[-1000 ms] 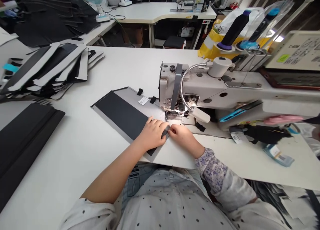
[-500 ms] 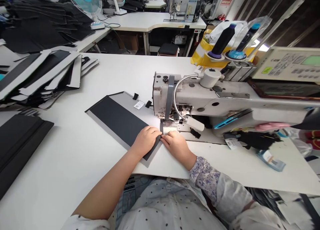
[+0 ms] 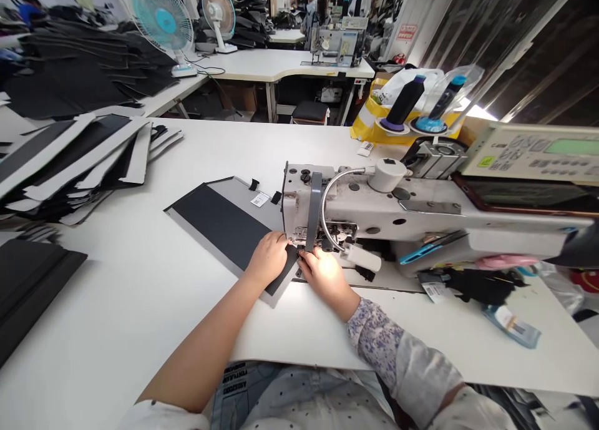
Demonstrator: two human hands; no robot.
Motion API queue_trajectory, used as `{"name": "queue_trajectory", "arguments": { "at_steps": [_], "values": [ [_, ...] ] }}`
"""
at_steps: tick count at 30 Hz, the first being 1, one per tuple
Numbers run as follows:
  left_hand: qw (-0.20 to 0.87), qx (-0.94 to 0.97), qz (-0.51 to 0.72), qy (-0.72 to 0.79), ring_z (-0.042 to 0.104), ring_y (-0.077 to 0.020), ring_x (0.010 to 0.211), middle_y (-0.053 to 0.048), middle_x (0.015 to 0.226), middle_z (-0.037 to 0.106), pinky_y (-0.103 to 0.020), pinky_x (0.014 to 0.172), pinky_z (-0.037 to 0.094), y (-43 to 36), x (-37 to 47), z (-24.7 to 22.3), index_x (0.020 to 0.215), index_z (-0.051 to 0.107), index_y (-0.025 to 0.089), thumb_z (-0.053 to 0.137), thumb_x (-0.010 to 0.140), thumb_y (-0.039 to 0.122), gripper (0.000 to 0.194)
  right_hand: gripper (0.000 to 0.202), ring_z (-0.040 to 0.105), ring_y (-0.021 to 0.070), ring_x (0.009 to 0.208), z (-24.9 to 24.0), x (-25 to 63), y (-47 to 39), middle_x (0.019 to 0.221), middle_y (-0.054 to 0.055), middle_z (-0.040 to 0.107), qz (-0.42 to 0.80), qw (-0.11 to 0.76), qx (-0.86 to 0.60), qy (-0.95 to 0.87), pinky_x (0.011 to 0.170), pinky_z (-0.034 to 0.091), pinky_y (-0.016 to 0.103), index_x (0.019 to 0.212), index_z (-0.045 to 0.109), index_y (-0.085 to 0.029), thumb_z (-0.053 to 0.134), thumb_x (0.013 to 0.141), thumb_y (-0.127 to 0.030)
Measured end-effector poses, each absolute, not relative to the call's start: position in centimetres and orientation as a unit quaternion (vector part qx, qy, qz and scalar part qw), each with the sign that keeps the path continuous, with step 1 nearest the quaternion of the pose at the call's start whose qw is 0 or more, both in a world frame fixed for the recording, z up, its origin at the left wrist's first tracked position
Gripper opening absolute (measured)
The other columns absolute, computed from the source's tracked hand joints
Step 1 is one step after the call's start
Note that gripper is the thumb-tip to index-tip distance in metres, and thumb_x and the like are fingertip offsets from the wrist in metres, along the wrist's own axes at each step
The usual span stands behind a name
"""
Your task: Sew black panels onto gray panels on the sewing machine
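Observation:
A flat fabric panel [image 3: 219, 221], dark in the middle with light grey borders, lies slantwise on the white table with its right end at the sewing machine [image 3: 299, 196]. On that end, left of the needle area, my left hand [image 3: 268, 256] is closed on the panel, fingertips by the presser foot. My right hand [image 3: 325, 277] pinches the edge just right of it, thumb and forefinger close to the foot; the lamp lights its back. A white label [image 3: 260, 198] and two small black tabs show on the panel's far border. The needle and the exact grip are hidden.
Stacked grey and black pieces [image 3: 88, 161] lie at the left, with a black folded piece [image 3: 35, 293] nearer. Thread cones [image 3: 405, 102] and a control panel [image 3: 538, 152] stand behind the machine. Scraps [image 3: 472, 289] lie at right. A fan [image 3: 161, 21] and a person [image 3: 311, 15] are farther back.
The camera has tilted up, so the scene sits lower. Both hands have shifted forward with the panel's end, closer to the presser foot.

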State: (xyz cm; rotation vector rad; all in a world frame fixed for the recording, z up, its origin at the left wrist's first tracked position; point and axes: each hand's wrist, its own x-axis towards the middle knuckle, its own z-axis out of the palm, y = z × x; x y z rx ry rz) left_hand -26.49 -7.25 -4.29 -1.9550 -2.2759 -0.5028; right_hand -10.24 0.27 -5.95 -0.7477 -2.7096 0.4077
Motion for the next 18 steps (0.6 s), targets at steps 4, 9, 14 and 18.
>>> {"name": "queue_trajectory", "arguments": {
  "at_steps": [4, 9, 14, 18],
  "values": [
    [0.057, -0.643, -0.152, -0.749, 0.059, -0.0241, 0.089, -0.008, 0.086, 0.063, -0.037, 0.085, 0.047, -6.3, -27.0, -4.5, 0.088, 0.061, 0.018, 0.044, 0.079, 0.003, 0.024, 0.028, 0.064, 0.0206, 0.087, -6.4, -10.5, 0.5, 0.101, 0.011, 0.066, 0.140, 0.144, -0.271, -0.941, 0.072, 0.050, 0.029, 0.114, 0.064, -0.016, 0.045, 0.095, -0.027],
    [0.056, -0.633, -0.140, -0.759, 0.059, -0.0238, 0.091, -0.008, 0.089, 0.064, -0.035, 0.086, 0.047, -6.1, -26.9, -4.4, 0.090, 0.062, 0.017, 0.043, 0.081, 0.004, 0.025, 0.024, 0.063, 0.0215, 0.089, -6.6, -10.5, 0.6, 0.096, 0.011, 0.066, 0.126, 0.176, -0.258, -0.942, 0.076, 0.050, 0.030, 0.108, 0.064, -0.015, 0.047, 0.094, -0.024],
    [0.079, -0.604, -0.150, -0.779, 0.058, -0.0244, 0.096, -0.010, 0.093, 0.064, -0.035, 0.090, 0.045, -6.1, -26.6, -4.6, 0.093, 0.063, 0.016, 0.045, 0.080, 0.006, 0.025, 0.021, 0.062, 0.0221, 0.089, -6.4, -10.4, 0.5, 0.092, 0.009, 0.067, 0.134, 0.207, -0.261, -0.933, 0.081, 0.050, 0.032, 0.105, 0.065, -0.016, 0.051, 0.093, -0.025],
    [0.103, -0.568, -0.150, -0.803, 0.057, -0.0260, 0.099, -0.012, 0.094, 0.064, -0.036, 0.089, 0.045, -5.8, -26.8, -4.7, 0.095, 0.064, 0.014, 0.046, 0.082, 0.011, 0.023, 0.019, 0.062, 0.0220, 0.090, -6.0, -10.5, 0.3, 0.091, 0.010, 0.067, 0.145, 0.208, -0.285, -0.924, 0.084, 0.048, 0.032, 0.098, 0.067, -0.015, 0.053, 0.092, -0.027]
  ]
}}
